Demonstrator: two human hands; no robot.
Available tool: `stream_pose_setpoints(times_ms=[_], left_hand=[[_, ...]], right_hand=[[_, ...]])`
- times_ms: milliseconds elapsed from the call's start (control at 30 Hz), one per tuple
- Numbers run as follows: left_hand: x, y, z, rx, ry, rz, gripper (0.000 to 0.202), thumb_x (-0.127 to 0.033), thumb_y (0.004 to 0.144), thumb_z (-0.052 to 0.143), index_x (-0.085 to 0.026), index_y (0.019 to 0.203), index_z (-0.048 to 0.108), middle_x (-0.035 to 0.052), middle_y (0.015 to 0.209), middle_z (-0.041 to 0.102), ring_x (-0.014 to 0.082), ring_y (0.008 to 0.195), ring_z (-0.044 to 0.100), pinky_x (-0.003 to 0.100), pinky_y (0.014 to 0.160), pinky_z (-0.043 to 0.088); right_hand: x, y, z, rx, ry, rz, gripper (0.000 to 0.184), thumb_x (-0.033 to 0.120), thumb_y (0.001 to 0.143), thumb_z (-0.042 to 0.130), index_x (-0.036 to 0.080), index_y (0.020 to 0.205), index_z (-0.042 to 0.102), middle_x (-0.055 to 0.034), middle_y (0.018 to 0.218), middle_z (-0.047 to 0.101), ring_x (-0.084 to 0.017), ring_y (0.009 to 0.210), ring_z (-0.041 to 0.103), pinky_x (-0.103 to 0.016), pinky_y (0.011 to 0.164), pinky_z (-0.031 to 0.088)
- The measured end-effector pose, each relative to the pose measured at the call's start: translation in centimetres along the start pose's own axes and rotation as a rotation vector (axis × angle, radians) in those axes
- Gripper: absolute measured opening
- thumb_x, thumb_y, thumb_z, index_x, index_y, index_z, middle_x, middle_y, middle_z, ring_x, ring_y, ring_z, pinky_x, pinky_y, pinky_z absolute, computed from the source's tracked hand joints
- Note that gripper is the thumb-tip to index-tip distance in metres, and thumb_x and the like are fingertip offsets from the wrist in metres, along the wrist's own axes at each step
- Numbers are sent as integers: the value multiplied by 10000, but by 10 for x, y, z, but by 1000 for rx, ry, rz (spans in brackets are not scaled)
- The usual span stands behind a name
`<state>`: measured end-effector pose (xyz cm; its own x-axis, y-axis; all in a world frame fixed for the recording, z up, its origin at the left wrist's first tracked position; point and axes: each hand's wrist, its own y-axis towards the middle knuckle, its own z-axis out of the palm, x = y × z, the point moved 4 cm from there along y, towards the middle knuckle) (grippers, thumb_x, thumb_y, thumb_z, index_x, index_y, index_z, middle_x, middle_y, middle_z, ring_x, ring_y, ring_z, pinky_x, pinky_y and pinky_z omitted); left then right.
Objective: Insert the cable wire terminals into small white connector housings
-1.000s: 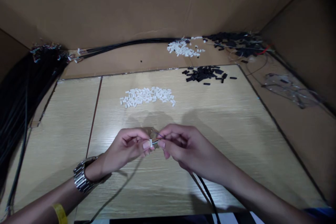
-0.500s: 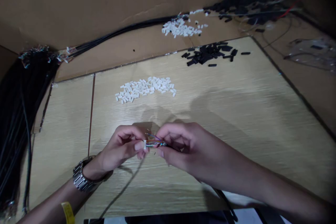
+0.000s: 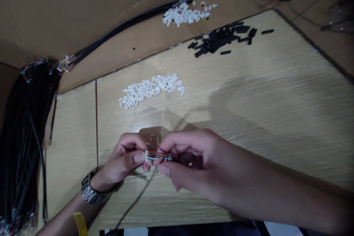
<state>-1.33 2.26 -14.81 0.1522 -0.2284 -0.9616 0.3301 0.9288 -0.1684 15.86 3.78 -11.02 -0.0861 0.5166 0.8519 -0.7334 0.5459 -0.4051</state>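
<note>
Between thumb and fingers, my left hand (image 3: pixel 125 156) pinches a small white connector (image 3: pixel 146 155). Thin coloured wires (image 3: pixel 156 154) run from the connector to my right hand (image 3: pixel 190 158), whose thumb and forefinger grip them where they leave a dark cable. A few loose wire ends, one blue, stick up near my right fingertips. A grey cable (image 3: pixel 138 197) hangs below the hands toward the table's front edge; its upper end is hidden behind my fingers. Beyond my hands lies a spread of small white connectors (image 3: pixel 152 90) on the table.
Short black sleeves (image 3: pixel 218 40) lie at the table's far side. Past the edge, more white pieces (image 3: pixel 184 14) sit on cardboard (image 3: pixel 107 68). A thick bundle of black cables (image 3: pixel 24 132) hangs at the left, with other cables (image 3: pixel 129 25) along the back wall.
The view has tilted and shifted. My hands keep hold of the connector and wires, with the wires between them now seen slightly more spread.
</note>
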Motion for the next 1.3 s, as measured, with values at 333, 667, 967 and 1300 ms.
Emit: stream_pose_setpoints(times_ms=[333,667,967,1300], left_hand=[[4,1,5,92,-189,-53,67,-258,858,685,-221,803,695,-7,634,663,87,449,534,184,412,397],[10,1,3,86,-236,-84,112,-277,840,714,-179,789,698,-7,623,643,77,510,558,179,523,456],[10,1,4,112,-334,-94,64,-233,862,695,-192,829,730,-19,674,688,61,583,599,148,587,475],[12,1,4,84,-306,-121,103,-273,834,725,-173,807,716,-19,635,662,69,539,574,173,560,460]], right_hand=[[4,1,-7,2,-73,125,69,246,865,615,184,869,646,54,648,537,-33,454,387,-183,414,267],[-4,3,-1,-172,-352,-114,98,265,905,571,217,889,655,51,658,564,-59,538,459,-190,488,334],[-15,1,2,-120,-83,26,187,381,906,576,206,896,642,38,731,595,-31,458,420,-161,419,340],[-17,1,4,-116,29,-8,177,354,929,559,194,894,625,57,663,481,-57,555,433,-178,510,372]])
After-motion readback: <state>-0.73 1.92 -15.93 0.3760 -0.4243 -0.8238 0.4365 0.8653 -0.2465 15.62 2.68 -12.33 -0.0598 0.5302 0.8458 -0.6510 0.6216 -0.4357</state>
